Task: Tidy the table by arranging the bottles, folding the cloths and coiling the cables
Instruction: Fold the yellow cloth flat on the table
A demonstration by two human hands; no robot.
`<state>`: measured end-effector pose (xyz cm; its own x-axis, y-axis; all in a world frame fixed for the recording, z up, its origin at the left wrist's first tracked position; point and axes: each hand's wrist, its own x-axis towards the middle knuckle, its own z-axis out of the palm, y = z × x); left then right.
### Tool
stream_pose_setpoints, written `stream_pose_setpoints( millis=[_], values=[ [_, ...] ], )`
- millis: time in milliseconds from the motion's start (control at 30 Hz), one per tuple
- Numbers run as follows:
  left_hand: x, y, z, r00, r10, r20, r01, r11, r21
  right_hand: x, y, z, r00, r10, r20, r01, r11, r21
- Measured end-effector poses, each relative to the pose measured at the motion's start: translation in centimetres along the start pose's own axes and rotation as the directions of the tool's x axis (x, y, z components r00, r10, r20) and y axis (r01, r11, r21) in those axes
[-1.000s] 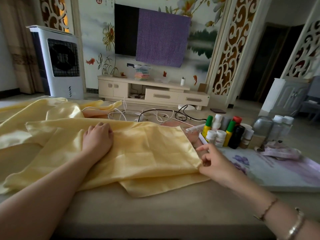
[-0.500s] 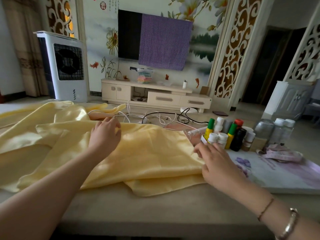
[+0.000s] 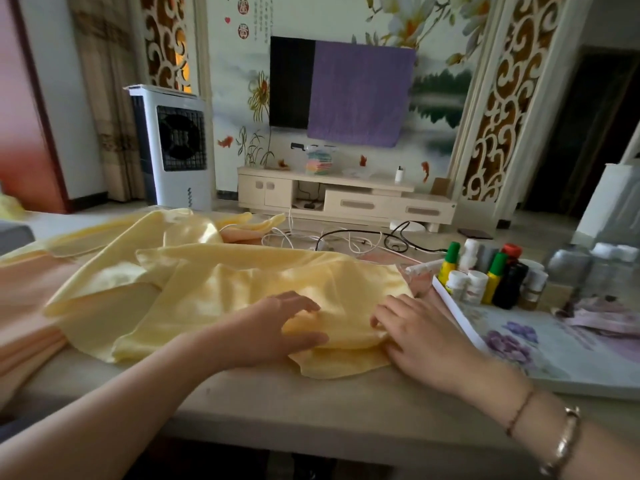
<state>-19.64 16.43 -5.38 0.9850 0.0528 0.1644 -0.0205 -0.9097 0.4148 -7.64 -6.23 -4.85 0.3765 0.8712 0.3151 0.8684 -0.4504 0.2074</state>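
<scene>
A large yellow cloth (image 3: 214,292) lies rumpled across the middle of the table. My left hand (image 3: 273,329) and my right hand (image 3: 420,329) sit close together on its near right part. A raised fold of the cloth is bunched between them. My left hand holds that fold between thumb and fingers, and my right hand pinches its other end with bent fingertips. Several small bottles (image 3: 485,278) stand grouped at the right. White and black cables (image 3: 346,237) lie tangled behind the cloth.
A peach cloth (image 3: 24,306) lies at the table's left edge. The bottles stand on a flower-printed white board (image 3: 561,355), which also carries clear bottles (image 3: 609,268) and a crumpled pinkish cloth (image 3: 609,318). The table's front edge (image 3: 311,420) runs just below my wrists.
My left hand has slid from the cloth's far middle toward me and to the right. My right hand has moved left off the cloth's right corner. The hands are now close together.
</scene>
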Motion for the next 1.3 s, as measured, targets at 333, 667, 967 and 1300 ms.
stream_pose_setpoints(
  millis=[333, 667, 967, 1300],
  values=[
    [-1.1, 0.6, 0.7, 0.998, 0.065, -0.015, -0.062, 0.986, 0.154, 1.3, -1.9, -0.5, 0.999, -0.031, 0.032, 0.035, 0.994, -0.103],
    [-2.6, 0.1, -1.2, 0.998, -0.061, 0.017, 0.051, 0.930, 0.364, 1.8, -0.4, -0.9, 0.997, 0.071, -0.017, -0.073, 0.967, -0.243],
    [-3.2, -0.5, -4.7, 0.965, -0.260, -0.023, 0.259, 0.942, 0.212, 2.1, 1.8, -2.4, 0.964, 0.219, 0.148, -0.257, 0.909, 0.327],
    [-1.9, -3.7, -7.7, 0.926, -0.370, -0.072, 0.377, 0.905, 0.199, 3.4, 4.9, -2.3, 0.892, 0.364, 0.269, -0.439, 0.549, 0.712]
  ],
)
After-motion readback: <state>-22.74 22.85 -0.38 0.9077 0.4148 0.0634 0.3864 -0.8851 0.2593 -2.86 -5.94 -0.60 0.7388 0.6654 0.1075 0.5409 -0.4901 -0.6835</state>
